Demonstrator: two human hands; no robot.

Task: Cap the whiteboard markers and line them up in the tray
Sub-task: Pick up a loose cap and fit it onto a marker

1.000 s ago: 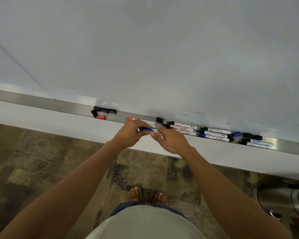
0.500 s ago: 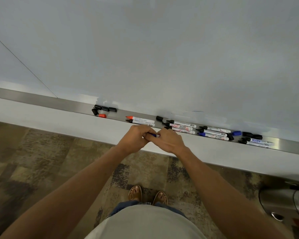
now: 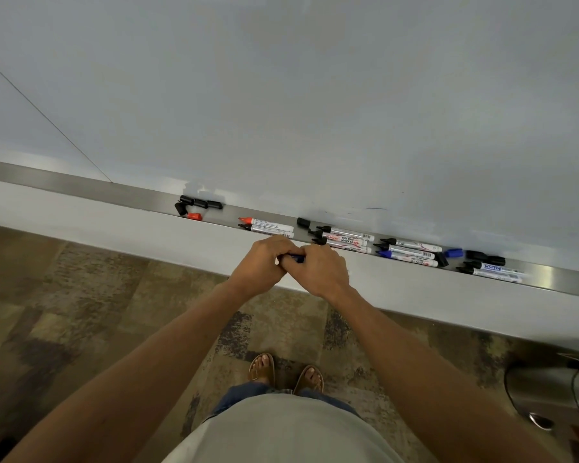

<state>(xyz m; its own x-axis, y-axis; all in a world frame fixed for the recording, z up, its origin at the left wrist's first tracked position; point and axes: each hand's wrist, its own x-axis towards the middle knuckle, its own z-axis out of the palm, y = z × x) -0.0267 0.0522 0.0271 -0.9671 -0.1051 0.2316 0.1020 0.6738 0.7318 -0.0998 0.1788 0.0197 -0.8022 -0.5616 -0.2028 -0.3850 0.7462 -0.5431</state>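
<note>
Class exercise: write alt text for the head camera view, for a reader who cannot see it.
Seen from above, a person's left hand and right hand meet around a blue marker in front of a steel whiteboard tray. Uncapped markers and loose caps lie scattered along the tray.

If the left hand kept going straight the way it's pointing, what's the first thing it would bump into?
Most likely the right hand: the left hand points rightward along the blue marker that both grip, knuckles nearly touching. Depth is hard to judge here.
</note>
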